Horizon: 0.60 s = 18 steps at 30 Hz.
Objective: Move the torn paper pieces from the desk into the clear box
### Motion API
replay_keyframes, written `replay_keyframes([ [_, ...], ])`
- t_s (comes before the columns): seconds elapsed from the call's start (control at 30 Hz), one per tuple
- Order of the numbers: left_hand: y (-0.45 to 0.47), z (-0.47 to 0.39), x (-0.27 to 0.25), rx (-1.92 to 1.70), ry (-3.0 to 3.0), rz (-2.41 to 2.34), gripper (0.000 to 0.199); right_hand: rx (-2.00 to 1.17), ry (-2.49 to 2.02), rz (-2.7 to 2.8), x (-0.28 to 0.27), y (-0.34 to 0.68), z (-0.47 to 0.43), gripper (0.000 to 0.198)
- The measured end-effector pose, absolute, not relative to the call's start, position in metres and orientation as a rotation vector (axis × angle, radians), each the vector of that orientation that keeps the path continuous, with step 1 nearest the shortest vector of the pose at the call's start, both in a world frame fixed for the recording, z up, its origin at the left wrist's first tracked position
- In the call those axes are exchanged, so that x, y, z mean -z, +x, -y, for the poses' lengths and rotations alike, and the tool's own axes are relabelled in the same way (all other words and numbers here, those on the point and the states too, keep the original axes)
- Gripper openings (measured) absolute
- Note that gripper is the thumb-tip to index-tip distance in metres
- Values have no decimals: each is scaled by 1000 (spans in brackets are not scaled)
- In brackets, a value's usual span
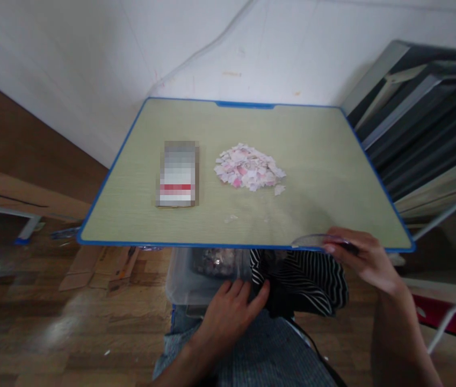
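Observation:
A heap of torn paper scraps [250, 167], white and pale pink, lies mid-board on a pale green, blue-edged tabletop [332, 161]. Over the near right edge, my right hand [367, 258] is closed on a knife-like thing [312, 242] with a thin, curved, see-through blade; its dark end sits in my fingers. Below the edge, my left hand [233, 306] rests, fingers apart, at the near side of a clear plastic bin [179, 282]. Its thumb is against a black-and-white striped cloth [324, 282]. What lies under the left palm is hidden.
A blurred-out box [177, 174] lies left of the heap. Dark flat panels [433, 107] lean at the right, with a pale cable [449, 322] below. White wall stands behind the table. Flattened cardboard [86, 269] lies on the wooden floor at left.

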<state>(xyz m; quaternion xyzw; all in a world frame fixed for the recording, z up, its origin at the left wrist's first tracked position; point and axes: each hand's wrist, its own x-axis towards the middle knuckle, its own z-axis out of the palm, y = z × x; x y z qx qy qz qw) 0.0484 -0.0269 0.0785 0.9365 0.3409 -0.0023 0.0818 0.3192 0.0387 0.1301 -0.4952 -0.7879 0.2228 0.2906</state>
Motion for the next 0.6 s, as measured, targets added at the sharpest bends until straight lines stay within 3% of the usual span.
replay_keyframes([
  [0.3,51,29,-80,-30,2801,-1023,46,-568,-1347,2003,-132,320,-34,9],
  [0.6,48,29,-73,-50,2764,-1005,46,-205,-1556,1919,-123,265,-72,17],
])
